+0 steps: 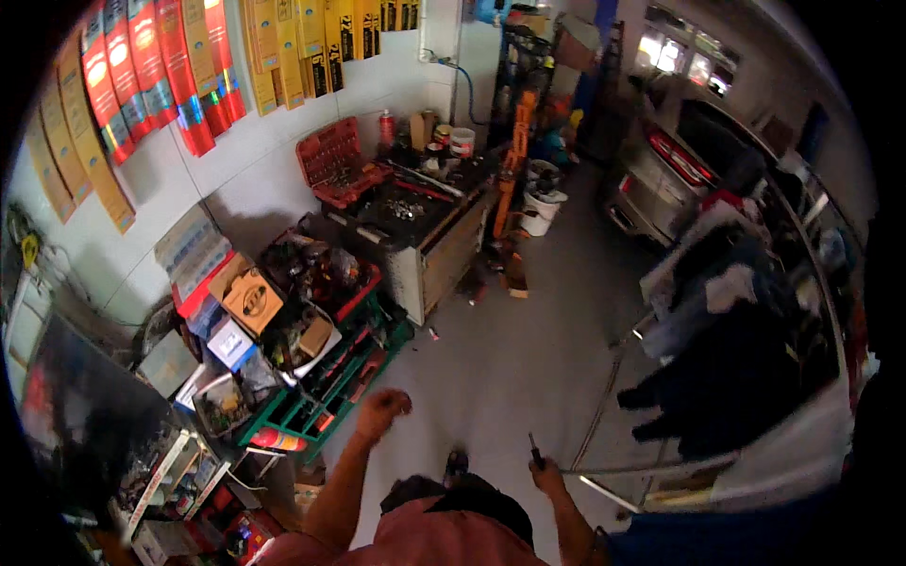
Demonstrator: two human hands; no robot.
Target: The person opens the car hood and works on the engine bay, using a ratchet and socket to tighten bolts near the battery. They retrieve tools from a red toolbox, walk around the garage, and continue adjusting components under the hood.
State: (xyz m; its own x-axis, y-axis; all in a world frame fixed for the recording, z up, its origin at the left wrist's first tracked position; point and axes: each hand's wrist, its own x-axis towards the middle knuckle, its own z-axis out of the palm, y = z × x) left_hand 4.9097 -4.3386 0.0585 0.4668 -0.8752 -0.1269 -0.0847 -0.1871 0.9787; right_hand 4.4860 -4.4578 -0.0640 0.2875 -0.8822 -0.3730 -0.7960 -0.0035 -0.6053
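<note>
My right hand [547,475] is closed around the dark handle of a screwdriver-like tool [535,451]. Its thin shaft points up and away from me, and the tip is too small to make out. Out to the left, my left hand [381,413] is raised over the floor with its fingers curled in. Whether anything small sits inside those fingers cannot be seen. The thing nearest to it is a green metal tool cart [326,415], which it does not appear to touch.
Left of me, boxes and loose parts crowd the green cart. Farther off stands a workbench [415,283] with an open red tool case [330,156]. Beyond are an orange jack-like stand [514,160] and a white bucket [540,215]. Clothes [727,368] hang on a rack at right, near a parked car [661,170].
</note>
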